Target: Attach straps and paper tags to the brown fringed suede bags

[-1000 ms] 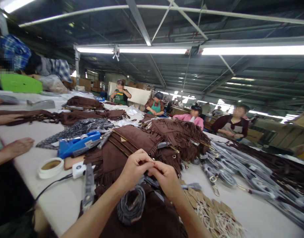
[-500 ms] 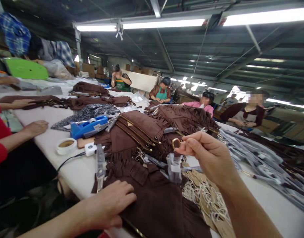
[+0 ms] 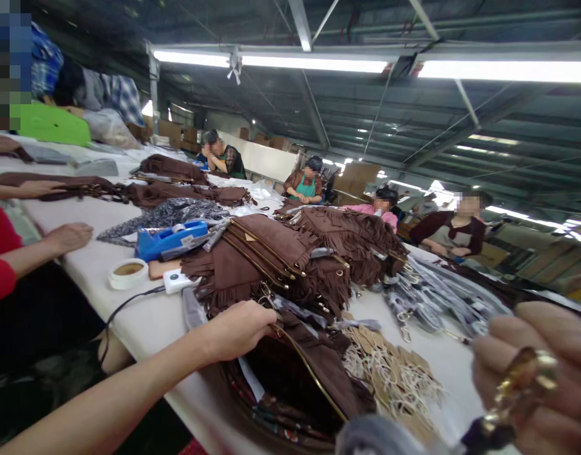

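Note:
My left hand (image 3: 243,327) is closed on the zipper edge at the upper end of a dark brown bag (image 3: 338,360). The bag lies open at the table's near edge; a patterned lining and a pale strip show inside. At the lower right, close to the camera, my right hand (image 3: 551,360) is curled round a gold metal clasp (image 3: 522,379), blurred by motion. Below it is something dark, perhaps a strap end. A grey plastic-wrapped piece (image 3: 385,436) shows at the bottom edge; whether it joins the clasp I cannot tell.
Fringed brown bags (image 3: 262,253) are piled beyond. Tags with white strings (image 3: 389,366) lie right of the open bag, plastic-wrapped straps (image 3: 432,297) farther right. A blue tape dispenser (image 3: 170,240), tape roll (image 3: 128,273) and corded white device (image 3: 175,281) stand left. Co-workers sit around the table.
My left hand has moved up and right onto the bag's edge, and the bag now gapes. My right hand has come down and right, close to the camera, with gold hardware still in it.

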Demonstrator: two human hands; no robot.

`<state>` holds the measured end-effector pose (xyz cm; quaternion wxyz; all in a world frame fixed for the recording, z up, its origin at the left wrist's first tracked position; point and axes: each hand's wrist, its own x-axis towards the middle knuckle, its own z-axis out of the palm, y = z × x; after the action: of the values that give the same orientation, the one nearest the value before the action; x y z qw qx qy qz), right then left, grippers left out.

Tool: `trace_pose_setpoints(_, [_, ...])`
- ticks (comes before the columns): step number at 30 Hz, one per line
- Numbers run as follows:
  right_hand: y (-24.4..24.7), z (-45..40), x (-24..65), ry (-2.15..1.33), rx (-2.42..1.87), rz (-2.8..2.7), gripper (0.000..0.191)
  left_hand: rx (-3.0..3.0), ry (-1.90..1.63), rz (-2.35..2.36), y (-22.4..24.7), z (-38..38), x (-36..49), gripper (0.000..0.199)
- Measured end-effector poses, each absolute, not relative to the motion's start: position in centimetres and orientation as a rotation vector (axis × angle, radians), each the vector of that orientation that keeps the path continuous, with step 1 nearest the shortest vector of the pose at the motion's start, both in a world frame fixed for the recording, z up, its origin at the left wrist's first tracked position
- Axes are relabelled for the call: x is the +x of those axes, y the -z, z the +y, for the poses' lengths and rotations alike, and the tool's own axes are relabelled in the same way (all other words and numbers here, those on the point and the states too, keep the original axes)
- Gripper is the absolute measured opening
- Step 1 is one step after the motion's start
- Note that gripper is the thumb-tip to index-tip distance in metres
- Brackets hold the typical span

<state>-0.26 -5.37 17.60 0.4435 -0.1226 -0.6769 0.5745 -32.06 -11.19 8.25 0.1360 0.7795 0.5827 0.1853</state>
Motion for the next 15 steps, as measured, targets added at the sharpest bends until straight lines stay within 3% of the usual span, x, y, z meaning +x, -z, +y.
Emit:
trace_pose_setpoints(3, [-15.9, -8.7, -5.6, -1.727, -0.204, -1.559, 0.011, 2.238, -0.561, 1.604, -8.2, -10.9, -32.0, 0.017])
trace_pose_setpoints(5, [-15.3, -9.7, -8.5, -1.662, -0.148, -1.528, 0.010, 2.226, -0.604, 1.571, -8.2, -10.7, -32.1, 0.019])
trace_pose_setpoints(10, [-12.7, -9.2, -9.9, -1.038, -0.117, -1.926, 0.016, 2.165, -0.728, 1.477, -8.6, -10.1, -32.8, 0.022])
trace_pose_setpoints(13, [-8.4, -9.1, -9.7, -0.484, -0.234, -2.290, 0.022, 2.110, -0.772, 1.432, -9.1, -9.3, -33.7, 0.024])
trace_pose_setpoints(15, [-5.0, -8.8, -9.9, -0.298, -0.282, -2.391, 0.024, 2.102, -0.746, 1.462, -9.2, -8.7, -34.1, 0.024])
